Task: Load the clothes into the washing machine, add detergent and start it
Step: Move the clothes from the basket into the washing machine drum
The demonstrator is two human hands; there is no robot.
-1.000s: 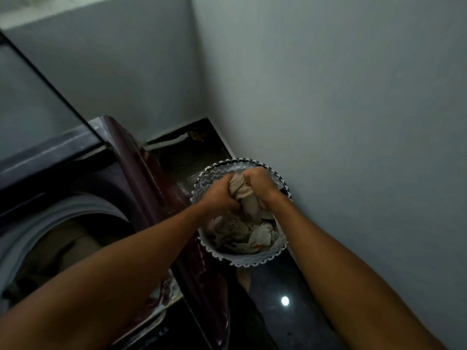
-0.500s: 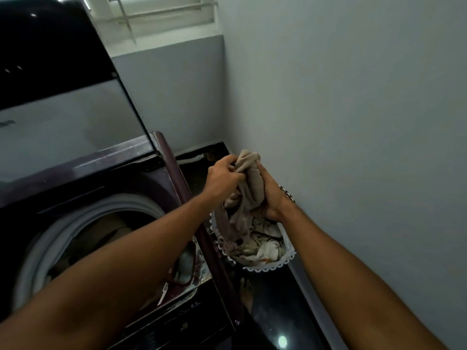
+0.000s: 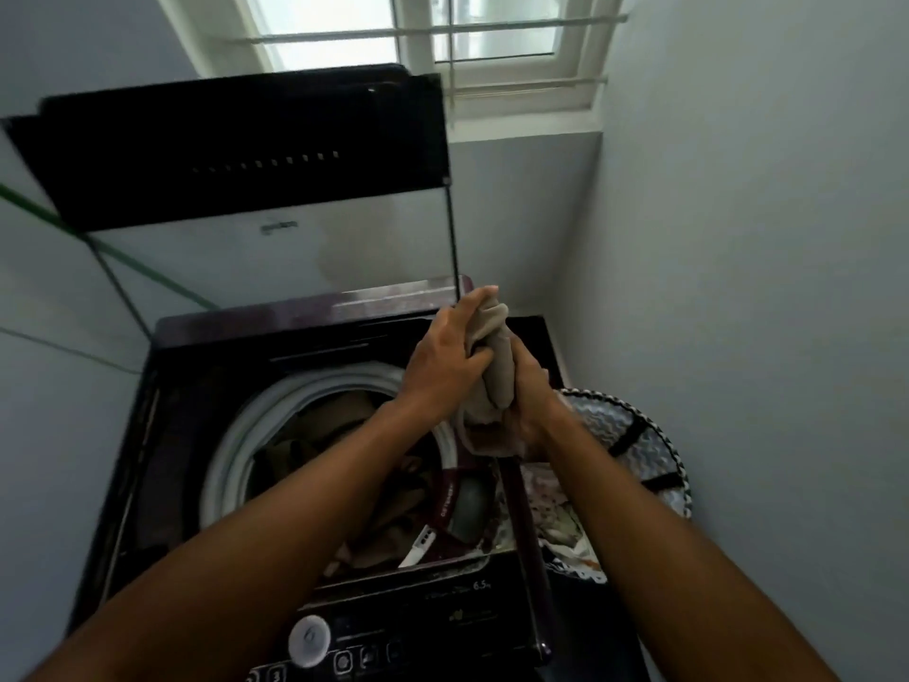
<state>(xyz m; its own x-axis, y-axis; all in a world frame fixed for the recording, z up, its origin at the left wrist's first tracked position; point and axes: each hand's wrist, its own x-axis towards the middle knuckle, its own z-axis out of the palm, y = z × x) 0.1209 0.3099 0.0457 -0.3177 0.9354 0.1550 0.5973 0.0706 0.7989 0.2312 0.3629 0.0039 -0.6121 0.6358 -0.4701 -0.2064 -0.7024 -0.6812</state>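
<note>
I have the beige cloth (image 3: pixel 493 359) bunched between my left hand (image 3: pixel 442 361) and my right hand (image 3: pixel 529 411), both curled tight around it, over the right rim of the washing machine (image 3: pixel 162 435), at about two o'clock from the open drum (image 3: pixel 315 465). It looks soft, limp and light, so I judge a gathered fistful holds better than one corner. More clothes lie in the basket (image 3: pixel 654 450) at three o'clock.
</note>
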